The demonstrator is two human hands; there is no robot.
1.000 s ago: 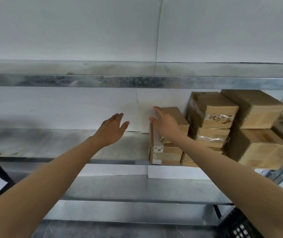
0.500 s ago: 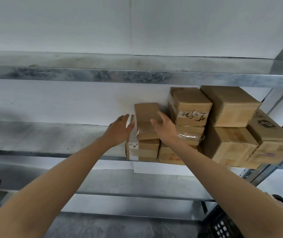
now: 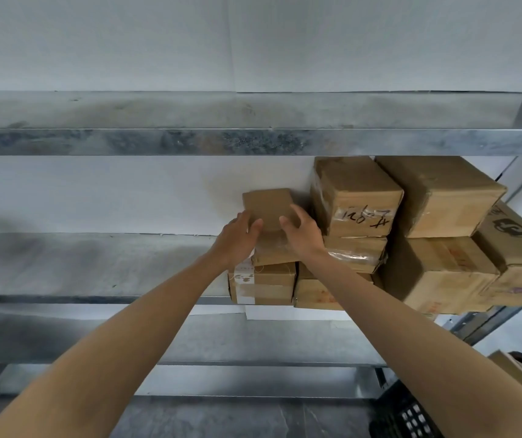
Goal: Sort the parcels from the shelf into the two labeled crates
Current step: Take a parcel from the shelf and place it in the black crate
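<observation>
Both hands are on the small parcel (image 3: 267,206), the top-left box of the stack at the right end of the middle shelf (image 3: 95,267), back near the wall. The left hand (image 3: 237,240) clamps its left side, fingers close together and curled over the top edge, thumb at the front. The right hand (image 3: 304,237) takes the right side, fingers curled onto the top and thumb stuck out toward the left hand. The palm-side contact is hidden, so I can't tell how firm the grip is. The parcel rests on the labelled box (image 3: 261,284), which sits at the shelf's front edge. It is just beside the handwritten box (image 3: 359,197), touching or nearly so. Larger cartons (image 3: 439,197) fill the rest of the right end. The step in hand looks like lifting this parcel off the stack. To do it well, squeeze evenly from both sides and raise it slightly before drawing it toward the body, so it doesn't drag the labelled box off the front edge. Keep it off the handwritten box's taped side, and keep it low enough to clear the upper shelf rail (image 3: 190,142). No marking shows on the parcel's visible faces, so it probably needs turning to be read before a crate is chosen. A black crate (image 3: 408,415) shows at lower right with its label out of sight. A second crate is not clearly in view.
</observation>
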